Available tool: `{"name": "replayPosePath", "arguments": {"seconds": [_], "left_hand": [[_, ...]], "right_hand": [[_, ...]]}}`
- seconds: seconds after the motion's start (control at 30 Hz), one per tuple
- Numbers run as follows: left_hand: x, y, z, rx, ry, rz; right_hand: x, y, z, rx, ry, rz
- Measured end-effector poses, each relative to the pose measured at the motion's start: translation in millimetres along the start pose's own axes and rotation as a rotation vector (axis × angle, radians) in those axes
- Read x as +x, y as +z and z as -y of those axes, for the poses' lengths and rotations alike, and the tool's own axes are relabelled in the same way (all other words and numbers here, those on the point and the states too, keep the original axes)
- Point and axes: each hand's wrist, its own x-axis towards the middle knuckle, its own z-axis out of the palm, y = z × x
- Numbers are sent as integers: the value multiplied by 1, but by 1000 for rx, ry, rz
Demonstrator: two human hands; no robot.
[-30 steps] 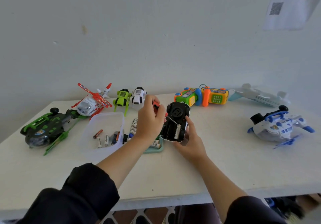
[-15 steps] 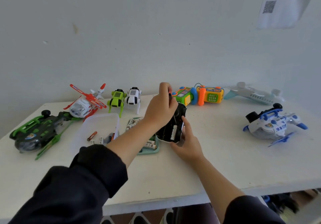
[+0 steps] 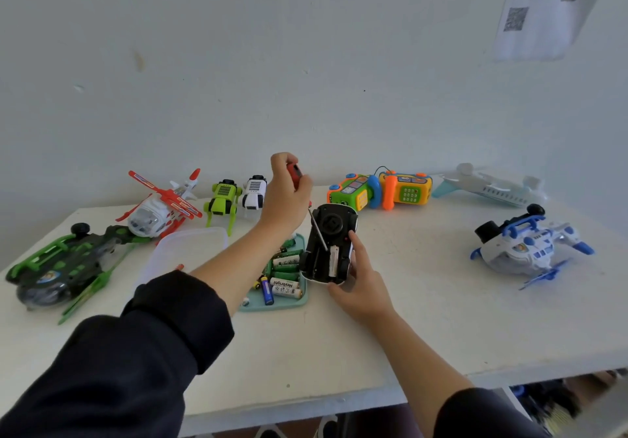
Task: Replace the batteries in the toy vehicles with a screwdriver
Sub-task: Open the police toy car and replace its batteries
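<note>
Right now the car (image 3: 329, 245) lies belly-up on the surface (image 3: 424, 308), just right of the teal tray (image 3: 299, 298), so its battery bay faces the person. Right hand (image 3: 362, 288) cups the car's near end, thumb and fingers curled against its sides, prob. to stop it rocking or sliding while the tool works. Left hand (image 3: 287, 196) is fisted round the red handle of the screwdriver (image 3: 317, 230), held high w/ the shaft slanting down to the right; tip lands by the silver-white cell (image 3: 334, 261) in the open bay. That angle suits prying a cell out more than turning a screw, though the view is too small to say if the tip touches the cell or the bay edge.

The tray of batteries (image 3: 283, 274) sits touching-close beside the car, so swaps need only a short reach. A clear tub (image 3: 190, 250) to the left, partly behind the left sleeve, likely takes spent cells; contents mostly hidden.

Other toys are parked out of the work zone: green copter (image 3: 64, 267) and red copter (image 3: 159, 208) at left, green buggy (image 3: 222, 199) and white buggy (image 3: 253, 194) at back, toy phone (image 3: 380, 191) behind the car, plane (image 3: 489, 189) and blue copter (image 3: 530, 247) at right, the last upside down.

Judgement: bay cover is off, cell swap under way on this car.
</note>
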Motion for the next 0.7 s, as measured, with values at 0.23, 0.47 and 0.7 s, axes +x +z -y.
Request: {"name": "replayPosePath", "arguments": {"seconds": [0.23,0.47,0.7], "left_hand": [[-28,-10,-10,634,340,438],[-60,7,22,809,250,591],[-63,2,11,503,92,461]], "right_hand": [[0,3,-3,18,33,-16],[-1,5,-1,26,44,-22],[-3,2,2,-7,67,3]]}}
